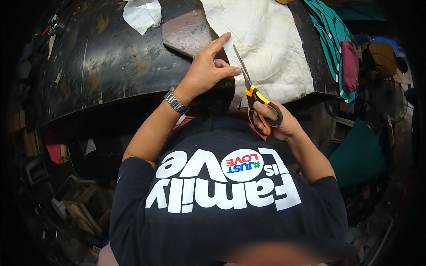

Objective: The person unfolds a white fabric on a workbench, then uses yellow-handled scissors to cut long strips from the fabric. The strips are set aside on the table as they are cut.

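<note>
A large cream-white cloth lies over the edge of a dark table, its near end hanging past the rim. At the cloth's left border, my left hand holds the fabric with thumb and index fingertip set apart along it. My right hand grips a pair of scissors with yellow-orange and black handles, thumb and fingers through the loops. Their long metal blades point up and away over the cloth, close to the left thumb. The blades look nearly closed together. Whether fabric lies between them is hard to see.
A brown flat board rests left of the cloth on the dark table. Beyond it lies a small white cloth scrap. Green straps and a maroon pouch hang at the right edge. Wooden pieces stand below left.
</note>
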### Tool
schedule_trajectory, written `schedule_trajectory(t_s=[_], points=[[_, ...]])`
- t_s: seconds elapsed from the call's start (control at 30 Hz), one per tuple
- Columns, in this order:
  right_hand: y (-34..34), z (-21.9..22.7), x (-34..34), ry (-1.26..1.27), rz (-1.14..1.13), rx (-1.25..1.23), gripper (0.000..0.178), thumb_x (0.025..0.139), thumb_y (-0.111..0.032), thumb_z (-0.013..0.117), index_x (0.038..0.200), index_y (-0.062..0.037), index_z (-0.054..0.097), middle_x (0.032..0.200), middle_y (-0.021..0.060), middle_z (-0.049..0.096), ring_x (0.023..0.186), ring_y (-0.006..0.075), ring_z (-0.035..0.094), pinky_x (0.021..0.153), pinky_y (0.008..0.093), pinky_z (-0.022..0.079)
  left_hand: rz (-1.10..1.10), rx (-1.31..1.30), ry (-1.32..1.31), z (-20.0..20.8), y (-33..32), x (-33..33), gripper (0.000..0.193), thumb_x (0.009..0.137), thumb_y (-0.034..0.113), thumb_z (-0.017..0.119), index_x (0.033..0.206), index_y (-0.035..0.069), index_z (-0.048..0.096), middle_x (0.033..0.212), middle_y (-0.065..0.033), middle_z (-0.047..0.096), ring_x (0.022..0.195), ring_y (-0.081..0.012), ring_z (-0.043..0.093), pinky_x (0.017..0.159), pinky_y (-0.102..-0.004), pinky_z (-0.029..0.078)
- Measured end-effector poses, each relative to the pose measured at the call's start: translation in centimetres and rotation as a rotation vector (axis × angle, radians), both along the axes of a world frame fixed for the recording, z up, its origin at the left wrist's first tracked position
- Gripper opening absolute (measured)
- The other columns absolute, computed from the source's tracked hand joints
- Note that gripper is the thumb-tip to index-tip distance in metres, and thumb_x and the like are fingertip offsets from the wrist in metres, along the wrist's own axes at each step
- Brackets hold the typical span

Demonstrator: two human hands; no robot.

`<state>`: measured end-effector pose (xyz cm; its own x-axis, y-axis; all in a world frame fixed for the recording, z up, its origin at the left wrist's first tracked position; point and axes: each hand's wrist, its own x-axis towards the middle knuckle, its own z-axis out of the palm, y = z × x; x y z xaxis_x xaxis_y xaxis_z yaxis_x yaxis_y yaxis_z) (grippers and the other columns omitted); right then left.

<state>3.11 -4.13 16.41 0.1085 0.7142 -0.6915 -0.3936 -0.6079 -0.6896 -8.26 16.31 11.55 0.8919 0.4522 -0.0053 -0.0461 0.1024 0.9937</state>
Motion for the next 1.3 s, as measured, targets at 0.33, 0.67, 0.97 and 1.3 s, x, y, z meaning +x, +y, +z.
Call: schedule_trajectory(t_s=[0.33,0.67,0.97,1.3], points=[[0.8,0.1,0.5,0.005,-0.003,0.007,0.042,0.088,-0.044,0.065,0.092,-0.0038,0.055,0.061,0.0052,0.056,0.043,0.009,0.051,0.042,0.0194,0.04,0.079,0.026,-0.041,-0.3,3.1,1.8,0.072,0.079,0.005,0.077,0.139,-0.005,0.039,0.099,-0.0134,0.066,0.074,-0.0095,0.065,0.066,-0.0212,0.054],[3.4,-0.6,1.3,0.044,-0.048,0.033,0.046,0.086,-0.049,0.067,0.087,-0.0038,0.057,0.06,0.006,0.056,0.044,0.0099,0.052,0.044,0.0203,0.041,0.017,-0.043,-0.035,-0.2,3.3,1.5,0.088,0.077,0.002,0.077,0.146,-0.004,0.024,0.106,-0.0162,0.064,0.075,-0.0107,0.066,0.064,-0.0227,0.055],[3.3,-0.6,0.9,0.077,-0.093,0.046,0.04,0.083,-0.04,0.074,0.083,-0.0046,0.056,0.059,0.004,0.056,0.045,0.0084,0.051,0.041,0.0201,0.04,0.112,-0.096,0.048,0.4,4.7,2.7,0.067,0.08,0.011,0.077,0.138,0.0,0.045,0.114,-0.0131,0.061,0.077,-0.0096,0.064,0.066,-0.0206,0.053],[3.4,-0.6,1.0,0.123,-0.127,0.005,0.034,0.087,-0.034,0.071,0.082,-0.003,0.058,0.06,0.0051,0.057,0.047,0.0105,0.055,0.041,0.0204,0.042,0.003,-0.05,0.018,0.8,5.5,2.9,0.082,0.079,-0.001,0.072,0.148,0.003,0.027,0.104,-0.007,0.063,0.072,-0.0056,0.058,0.067,-0.021,0.049]])
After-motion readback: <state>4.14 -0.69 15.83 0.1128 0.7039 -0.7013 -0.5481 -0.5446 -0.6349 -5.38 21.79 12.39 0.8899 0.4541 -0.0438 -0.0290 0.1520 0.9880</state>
